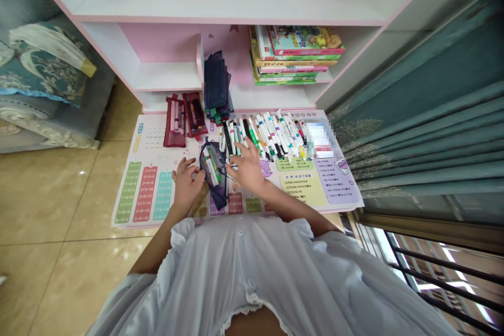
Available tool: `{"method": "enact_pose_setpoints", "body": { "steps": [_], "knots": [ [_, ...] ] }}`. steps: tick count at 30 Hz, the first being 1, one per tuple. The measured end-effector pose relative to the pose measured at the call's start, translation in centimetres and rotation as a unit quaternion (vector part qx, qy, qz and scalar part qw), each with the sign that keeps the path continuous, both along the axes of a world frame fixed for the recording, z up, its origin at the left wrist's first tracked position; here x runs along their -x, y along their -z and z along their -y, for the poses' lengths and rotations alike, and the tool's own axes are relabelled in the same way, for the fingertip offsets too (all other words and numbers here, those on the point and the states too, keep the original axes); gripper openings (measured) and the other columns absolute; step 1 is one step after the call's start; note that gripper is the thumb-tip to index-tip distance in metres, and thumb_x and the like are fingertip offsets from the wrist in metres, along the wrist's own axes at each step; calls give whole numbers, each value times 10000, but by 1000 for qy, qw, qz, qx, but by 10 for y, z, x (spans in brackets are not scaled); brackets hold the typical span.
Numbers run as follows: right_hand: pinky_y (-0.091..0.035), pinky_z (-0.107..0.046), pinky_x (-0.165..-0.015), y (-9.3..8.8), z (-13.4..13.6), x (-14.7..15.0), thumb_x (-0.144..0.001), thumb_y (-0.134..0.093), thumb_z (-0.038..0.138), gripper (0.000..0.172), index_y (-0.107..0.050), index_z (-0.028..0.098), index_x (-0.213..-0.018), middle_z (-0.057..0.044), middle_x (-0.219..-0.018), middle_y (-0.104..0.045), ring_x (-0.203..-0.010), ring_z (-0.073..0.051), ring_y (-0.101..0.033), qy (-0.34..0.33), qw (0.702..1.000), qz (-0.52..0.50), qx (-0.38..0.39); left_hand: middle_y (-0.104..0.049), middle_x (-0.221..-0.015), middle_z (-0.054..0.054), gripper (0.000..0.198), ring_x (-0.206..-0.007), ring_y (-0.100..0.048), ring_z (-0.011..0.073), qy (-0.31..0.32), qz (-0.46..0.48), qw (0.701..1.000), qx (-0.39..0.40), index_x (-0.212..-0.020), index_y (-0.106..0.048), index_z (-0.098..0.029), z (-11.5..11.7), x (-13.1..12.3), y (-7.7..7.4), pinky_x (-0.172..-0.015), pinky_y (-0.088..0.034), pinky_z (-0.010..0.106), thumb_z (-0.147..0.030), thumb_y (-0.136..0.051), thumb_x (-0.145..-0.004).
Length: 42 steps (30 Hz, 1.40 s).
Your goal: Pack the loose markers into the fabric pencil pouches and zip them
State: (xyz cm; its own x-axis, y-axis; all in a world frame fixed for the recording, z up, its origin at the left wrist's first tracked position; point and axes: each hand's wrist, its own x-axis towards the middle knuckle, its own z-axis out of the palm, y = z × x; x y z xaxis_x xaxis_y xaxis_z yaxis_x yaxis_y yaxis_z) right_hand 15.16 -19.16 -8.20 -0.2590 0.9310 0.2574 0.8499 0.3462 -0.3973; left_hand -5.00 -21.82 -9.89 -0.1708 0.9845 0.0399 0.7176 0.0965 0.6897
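Observation:
A dark mesh pencil pouch (214,176) lies open on a colourful desk mat (157,178), with a few markers inside it. My left hand (186,181) grips the pouch's left edge, fingers curled. My right hand (247,165) rests on the near end of a row of several markers (271,134), fingers spread over them. I cannot tell whether it holds one.
Two red pouches (184,118) with pens lie at the back left of the mat. A stack of dark pouches (216,84) stands in the pink shelf unit, beside piled books (295,52). Curtains (425,131) hang at right; a bed (43,79) is at left.

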Motion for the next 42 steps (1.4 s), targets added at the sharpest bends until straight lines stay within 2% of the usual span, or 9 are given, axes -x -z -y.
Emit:
{"method": "enact_pose_setpoints", "body": {
  "steps": [6,9,12,18,23,27,32,37,42],
  "knots": [
    [-275,-614,-1102,3,-40,-59,-882,-526,298,222,-688,172,-797,-142,-1373,-503,-1433,-405,-229,207,975,62,-54,-599,-1310,66,172,-1402,-364,300,0,8,1000,6,-639,-555,-215,0,0,1,-1114,-168,687,-304,-563,-786],
    [-295,-630,-1065,7,-53,-80,-865,-566,341,234,-698,150,-891,-168,-1401,-459,-1414,-438,-230,258,958,124,-26,-599,-1310,70,172,-1402,-364,299,-3,10,1000,8,-639,-558,-214,0,-1,0,-1115,-160,687,-303,-560,-786],
    [-307,-610,-1049,8,-58,-88,-851,-586,370,276,-710,140,-942,-173,-1404,-455,-1404,-444,-232,276,947,162,2,-598,-1311,72,176,-1402,-364,301,-2,10,1000,9,-632,-559,-214,0,-1,0,-1110,-164,690,-301,-556,-785],
    [-292,-624,-1051,4,-59,-90,-853,-579,392,294,-724,142,-905,-166,-1431,-450,-1401,-438,-230,258,951,168,26,-600,-1313,73,173,-1402,-365,298,1,5,1000,6,-635,-573,-220,-2,-1,1,-1116,-163,681,-307,-557,-784],
    [-238,-681,-1059,2,-65,-89,-846,-579,473,397,-713,125,-979,-192,-1445,-434,-1410,-460,-185,241,947,204,61,-601,-1311,74,172,-1401,-366,300,0,7,1000,7,-631,-571,-218,-1,-1,-1,-1114,-162,686,-301,-557,-781],
    [-211,-689,-1080,-3,-70,-85,-843,-579,462,414,-708,101,-1000,-199,-1463,-420,-1427,-437,-172,241,940,223,89,-606,-1305,78,173,-1399,-371,292,-3,3,1000,7,-631,-569,-217,-1,0,-2,-1122,-173,666,-304,-559,-780],
    [-214,-702,-1078,-7,-71,-87,-796,-637,433,347,-717,104,-872,-203,-1431,-461,-1415,-443,-220,231,951,194,68,-606,-1308,71,181,-1399,-371,295,-6,1,1000,10,-630,-562,-213,0,0,-2,-1128,-180,656,-310,-555,-783],
    [-293,-701,-1041,-19,-49,-75,-743,-641,295,177,-656,162,-627,-153,-1387,-522,-1382,-443,-306,189,979,70,3,-597,-1318,65,187,-1400,-366,309,-1,1,1000,9,-628,-557,-216,1,1,-1,-1130,-161,672,-308,-552,-791],
    [-318,-616,-1075,-28,-11,-33,-689,-660,257,136,-624,183,-581,-102,-1391,-542,-1395,-395,-323,62,997,-22,32,-597,-1319,64,183,-1399,-366,308,2,-2,1000,8,-632,-561,-217,0,0,0,-1133,-163,671,-304,-556,-793]
  ]
}}
